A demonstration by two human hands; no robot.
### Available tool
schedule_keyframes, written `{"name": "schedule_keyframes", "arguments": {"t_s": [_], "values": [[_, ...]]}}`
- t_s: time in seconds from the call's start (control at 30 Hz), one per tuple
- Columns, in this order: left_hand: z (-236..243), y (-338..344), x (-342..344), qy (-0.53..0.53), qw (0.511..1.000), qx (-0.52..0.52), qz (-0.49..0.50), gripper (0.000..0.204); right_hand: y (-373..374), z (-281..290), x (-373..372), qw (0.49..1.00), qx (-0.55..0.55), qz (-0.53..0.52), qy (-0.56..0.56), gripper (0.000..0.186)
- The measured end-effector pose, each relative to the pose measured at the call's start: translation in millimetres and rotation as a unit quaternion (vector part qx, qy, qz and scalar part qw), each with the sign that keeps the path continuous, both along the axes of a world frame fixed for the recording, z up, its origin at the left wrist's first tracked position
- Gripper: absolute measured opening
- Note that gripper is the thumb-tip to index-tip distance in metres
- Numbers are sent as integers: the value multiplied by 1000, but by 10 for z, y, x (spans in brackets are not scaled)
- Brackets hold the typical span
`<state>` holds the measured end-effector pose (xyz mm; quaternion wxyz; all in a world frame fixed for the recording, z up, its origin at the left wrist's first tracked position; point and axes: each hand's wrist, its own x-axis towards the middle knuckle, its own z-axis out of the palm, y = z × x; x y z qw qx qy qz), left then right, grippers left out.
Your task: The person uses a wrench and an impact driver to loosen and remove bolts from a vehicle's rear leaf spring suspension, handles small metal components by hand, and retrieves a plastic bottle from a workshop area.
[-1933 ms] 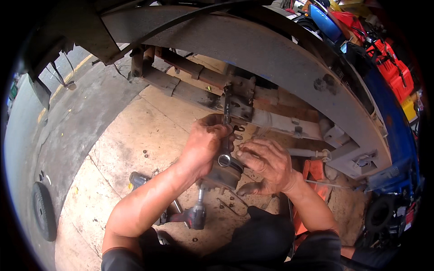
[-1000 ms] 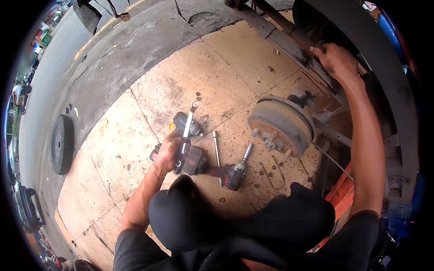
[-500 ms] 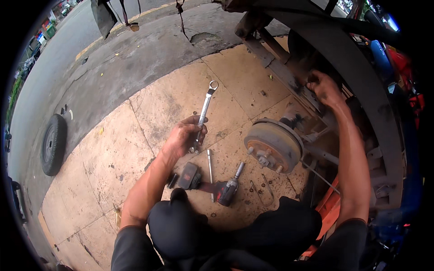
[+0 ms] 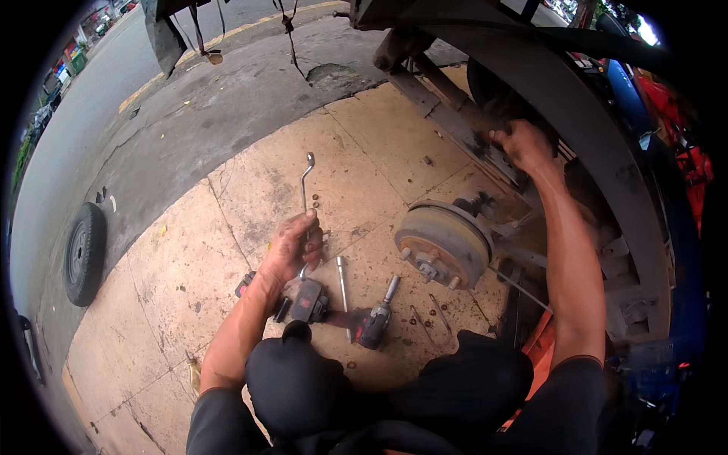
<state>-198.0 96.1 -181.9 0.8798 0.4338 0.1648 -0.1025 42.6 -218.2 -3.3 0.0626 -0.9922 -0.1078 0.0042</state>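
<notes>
My left hand (image 4: pixel 293 244) is closed round the shank of an offset ring wrench (image 4: pixel 305 184), held upright over the tiled floor. One cranked end rises above my fist and the other shows below it. On the right, my right hand (image 4: pixel 526 145) has its fingers curled at a dark, greasy spot on the leaf spring (image 4: pixel 447 114); whatever lies between the fingertips is hidden. A brake drum (image 4: pixel 442 244) with wheel studs sits on the axle between my hands, touched by neither.
On the tiles before my knees lie a cordless impact wrench (image 4: pixel 373 326), a long socket bar (image 4: pixel 343 292), U-bolts (image 4: pixel 438 324) and several nuts. A spare wheel (image 4: pixel 85 254) is on the pavement at left. The dark vehicle frame (image 4: pixel 584 114) arches over my right arm.
The wrench has turned in my left hand from flat-on to edge-on, its offset bend now showing. My right hand stays at the leaf spring; the whole view has shifted slightly.
</notes>
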Motion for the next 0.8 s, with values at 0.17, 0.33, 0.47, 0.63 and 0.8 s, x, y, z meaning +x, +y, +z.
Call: {"name": "schedule_keyframes", "arguments": {"t_s": [0.17, 0.33, 0.47, 0.63, 0.8], "values": [[-377, -24, -351, 44, 997, 46, 54, 38, -301, 66, 118, 985, 143, 93, -9, 41], [-617, 18, -635, 65, 992, 84, 73, 37, -333, 270, -325, 951, 298, 57, 59, 33], [-710, 282, -980, 81, 986, 93, 114, 33, 55, 76, -1247, 864, 414, 204, 201, 30], [-775, 340, -1083, 101, 979, 73, 161, 28, 994, -494, -2040, 859, 182, 410, 246, 28], [-776, 319, -1256, 92, 963, 21, 252, 20, 1416, -2256, -2132, 907, 91, 286, 295, 26]]}}
